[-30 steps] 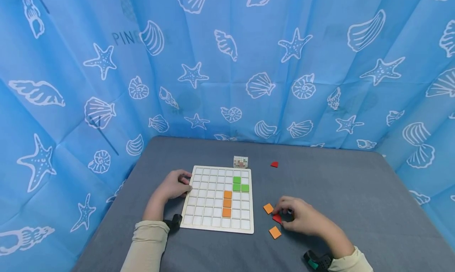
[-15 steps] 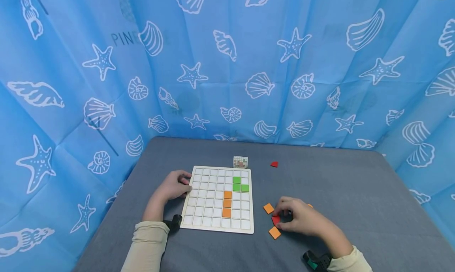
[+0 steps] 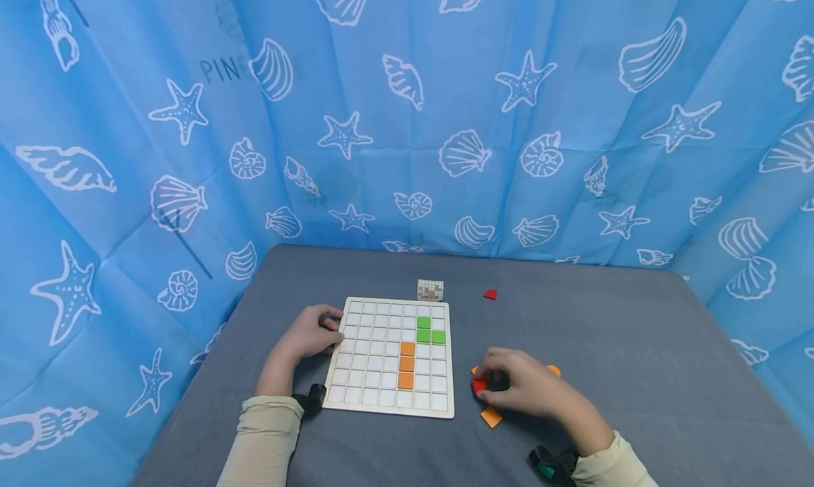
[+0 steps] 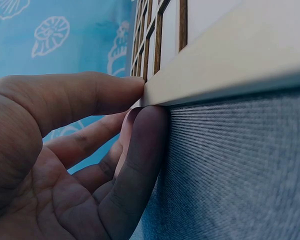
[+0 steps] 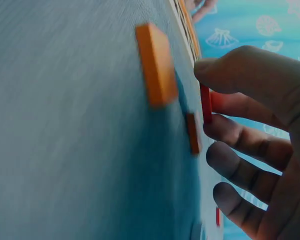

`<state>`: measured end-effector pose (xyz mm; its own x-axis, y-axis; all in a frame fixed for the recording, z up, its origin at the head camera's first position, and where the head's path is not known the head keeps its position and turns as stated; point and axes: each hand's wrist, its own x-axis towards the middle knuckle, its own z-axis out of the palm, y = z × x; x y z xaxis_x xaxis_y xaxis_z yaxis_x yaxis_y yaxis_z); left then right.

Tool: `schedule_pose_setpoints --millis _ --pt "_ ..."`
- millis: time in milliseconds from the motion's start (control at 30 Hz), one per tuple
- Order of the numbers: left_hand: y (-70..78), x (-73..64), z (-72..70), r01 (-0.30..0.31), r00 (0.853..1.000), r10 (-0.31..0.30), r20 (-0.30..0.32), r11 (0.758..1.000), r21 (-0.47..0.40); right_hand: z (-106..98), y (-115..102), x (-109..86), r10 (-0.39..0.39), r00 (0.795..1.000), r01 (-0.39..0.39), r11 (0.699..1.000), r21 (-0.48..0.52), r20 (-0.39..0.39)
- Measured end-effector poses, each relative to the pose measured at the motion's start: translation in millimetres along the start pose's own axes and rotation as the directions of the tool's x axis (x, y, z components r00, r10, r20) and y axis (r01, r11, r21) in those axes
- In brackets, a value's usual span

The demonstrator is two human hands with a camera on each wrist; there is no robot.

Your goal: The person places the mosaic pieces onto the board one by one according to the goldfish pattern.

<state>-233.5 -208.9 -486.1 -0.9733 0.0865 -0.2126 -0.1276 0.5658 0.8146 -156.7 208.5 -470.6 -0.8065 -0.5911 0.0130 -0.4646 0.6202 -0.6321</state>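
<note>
A white grid board (image 3: 369, 406) with a pale wooden frame lies on the table. My left hand (image 3: 313, 331) holds its left edge; in the left wrist view the thumb is at the upper rim and the fingertips (image 4: 152, 122) are at the lower edge. Green tiles (image 3: 424, 336) and orange tiles (image 3: 406, 365) fill some of its cells. Right of the board, my right hand (image 3: 524, 381) pinches a red tile (image 5: 206, 103) between thumb and fingers. A loose orange tile (image 3: 491, 417) lies just below that hand, and another orange tile (image 3: 474, 370) is mostly hidden by the fingers.
A small printed pattern card (image 3: 430, 290) lies behind the board. Right of it is a red quarter-round piece (image 3: 490, 294). An orange rounded piece (image 3: 555, 370) shows behind the right hand. A blue curtain (image 3: 407, 119) with shell prints hangs around the grey table (image 3: 636, 345).
The right hand has moved left toward the board with the red tile, now overlapping the upper loose orange tile. More of the orange piece behind the hand shows. The left hand has stayed put.
</note>
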Motion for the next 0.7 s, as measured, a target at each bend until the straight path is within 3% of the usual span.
schedule_pose_setpoints --millis 333,700 --pt "1.5 0.3 0.6 -0.005 1.0 0.005 -0.001 1.0 0.002 17 -24 35.2 -0.054 0.998 0.054 0.997 -0.048 0.011" --pt "0.6 -0.1 0.0 0.0 1.0 0.0 0.002 1.0 -0.013 39 -45 65.8 -0.066 0.997 0.07 0.979 -0.193 0.026"
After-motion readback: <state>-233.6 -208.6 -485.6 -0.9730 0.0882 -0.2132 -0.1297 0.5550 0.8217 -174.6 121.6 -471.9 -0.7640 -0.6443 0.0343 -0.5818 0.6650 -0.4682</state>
